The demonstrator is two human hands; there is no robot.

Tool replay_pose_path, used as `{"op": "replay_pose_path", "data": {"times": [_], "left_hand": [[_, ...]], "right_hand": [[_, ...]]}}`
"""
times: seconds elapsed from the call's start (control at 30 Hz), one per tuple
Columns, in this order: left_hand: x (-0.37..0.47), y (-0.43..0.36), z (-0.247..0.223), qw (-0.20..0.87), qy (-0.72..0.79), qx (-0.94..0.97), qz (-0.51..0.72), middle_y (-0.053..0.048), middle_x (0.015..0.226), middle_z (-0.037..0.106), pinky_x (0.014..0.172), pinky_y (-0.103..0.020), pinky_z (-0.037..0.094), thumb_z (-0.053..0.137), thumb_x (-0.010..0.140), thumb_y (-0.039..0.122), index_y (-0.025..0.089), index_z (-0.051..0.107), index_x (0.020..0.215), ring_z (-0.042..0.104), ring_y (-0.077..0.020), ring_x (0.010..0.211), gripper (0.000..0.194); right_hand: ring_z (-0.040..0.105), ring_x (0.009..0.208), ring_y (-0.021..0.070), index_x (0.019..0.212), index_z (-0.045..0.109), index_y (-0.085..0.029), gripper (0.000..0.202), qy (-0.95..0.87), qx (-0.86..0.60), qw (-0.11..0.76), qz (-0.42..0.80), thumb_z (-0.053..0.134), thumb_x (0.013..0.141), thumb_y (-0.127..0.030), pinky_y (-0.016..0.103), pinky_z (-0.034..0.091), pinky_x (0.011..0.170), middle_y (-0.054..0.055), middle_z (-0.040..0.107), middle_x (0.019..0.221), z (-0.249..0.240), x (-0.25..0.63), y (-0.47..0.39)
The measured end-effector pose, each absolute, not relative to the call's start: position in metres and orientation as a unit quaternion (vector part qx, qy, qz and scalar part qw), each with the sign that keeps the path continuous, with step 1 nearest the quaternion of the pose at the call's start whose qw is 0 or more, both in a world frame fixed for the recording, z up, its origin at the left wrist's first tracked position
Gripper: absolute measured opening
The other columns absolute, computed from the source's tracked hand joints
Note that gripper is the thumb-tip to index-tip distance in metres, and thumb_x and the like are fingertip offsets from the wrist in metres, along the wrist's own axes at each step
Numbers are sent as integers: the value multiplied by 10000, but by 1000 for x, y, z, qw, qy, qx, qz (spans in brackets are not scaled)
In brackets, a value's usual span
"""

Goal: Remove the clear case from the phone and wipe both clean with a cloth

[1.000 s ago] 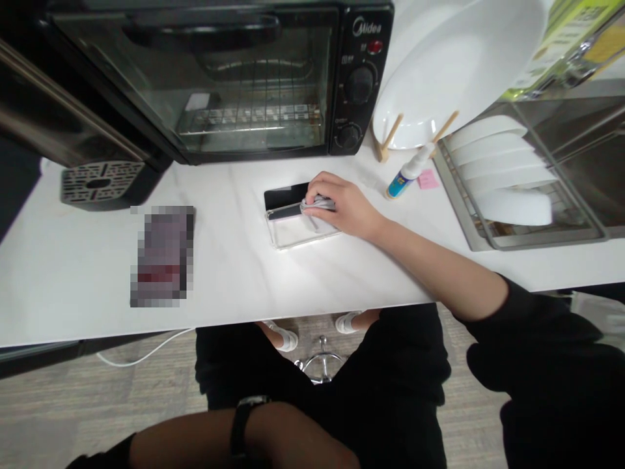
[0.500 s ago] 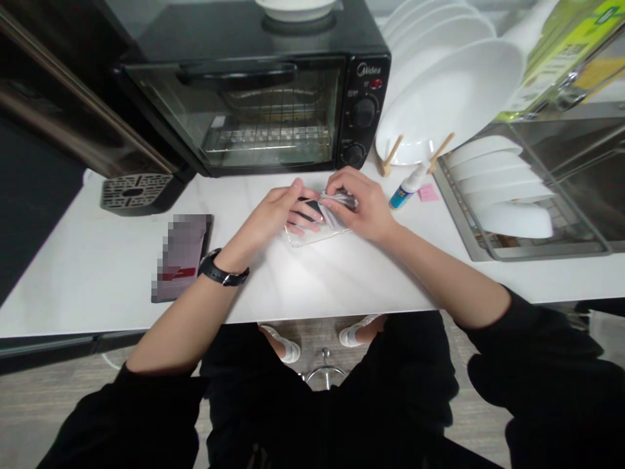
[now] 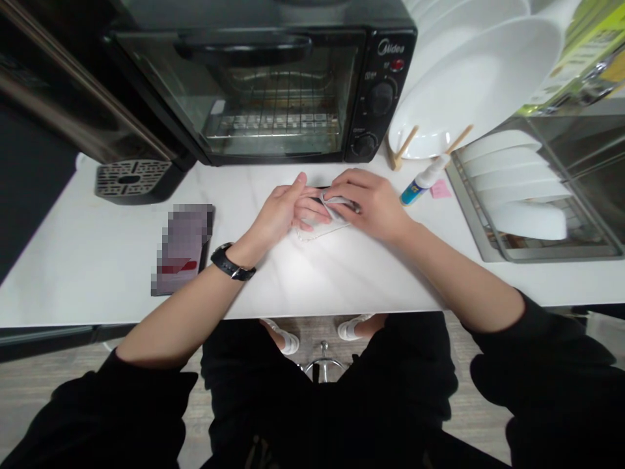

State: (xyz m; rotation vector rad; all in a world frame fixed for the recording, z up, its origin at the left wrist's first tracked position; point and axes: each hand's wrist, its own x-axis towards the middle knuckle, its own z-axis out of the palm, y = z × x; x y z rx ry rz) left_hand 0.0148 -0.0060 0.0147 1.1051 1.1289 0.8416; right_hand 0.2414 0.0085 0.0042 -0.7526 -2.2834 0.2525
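My left hand, with a black watch on the wrist, has its fingers spread over a clear case and the edge of a dark flat object. A folded grey cloth is pinched in my right hand, against that dark object. The right fingertips almost meet the left ones. Much of the dark object is hidden under both hands and the cloth. A small spray bottle stands to the right of my right hand, beside a pink paper note.
Behind the hands is a black toaster oven. A partly blurred-out phone-like item lies at the left, near a drip tray. At the right are large white plates and a metal rack with bowls.
The view has shifted, so the oven sits higher in the picture. My left fingers are closer to the cloth, covering more of the dark object. My right hand still grips the cloth.
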Motion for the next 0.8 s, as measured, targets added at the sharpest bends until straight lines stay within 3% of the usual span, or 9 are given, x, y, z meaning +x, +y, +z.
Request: {"op": "replay_pose_path", "data": {"times": [0.13, 0.27, 0.43, 0.6, 0.8], "left_hand": [[19, -6, 0, 556, 509, 535, 381, -44, 736, 754, 538, -195, 517, 438, 1099, 768, 165, 742, 842, 721, -122, 635, 723], [23, -7, -11, 491, 478, 589, 427, -32, 696, 728, 624, -208, 525, 515, 1049, 814, 181, 679, 681, 711, -127, 717, 750], [24, -10, 1, 539, 486, 564, 394, -80, 762, 800, 561, -207, 499, 431, 1074, 819, 151, 789, 890, 767, -153, 705, 780], [18, -8, 14, 518, 516, 550, 404, -114, 826, 851, 473, -206, 449, 608, 1019, 801, 134, 830, 1006, 762, -158, 634, 704], [10, -3, 18, 504, 534, 553, 393, -122, 854, 868, 427, -183, 415, 610, 1089, 647, 138, 838, 1078, 815, -174, 660, 558]], "right_hand": [[721, 1062, 219, 1183, 816, -244, 273, -888, -265, 358, 111, 572, 1110, -343, 394, 584, 929, 83, 794, 1177, 0, 224, -6], [719, 1049, 219, 1176, 819, -264, 312, -914, -218, 329, 93, 536, 1064, -195, 398, 592, 912, 67, 791, 1130, -2, 214, -14], [733, 1058, 203, 1082, 842, -272, 294, -933, -193, 289, 90, 567, 1028, -184, 360, 558, 894, 35, 774, 1047, 11, 229, -12], [690, 898, 171, 1033, 860, -280, 272, -931, -275, 214, 106, 622, 952, -176, 345, 436, 772, 3, 785, 981, 26, 245, -9], [612, 782, 192, 911, 850, -240, 271, -900, -388, 199, 5, 611, 837, -134, 383, 266, 651, 47, 754, 890, 29, 260, 1]]}}
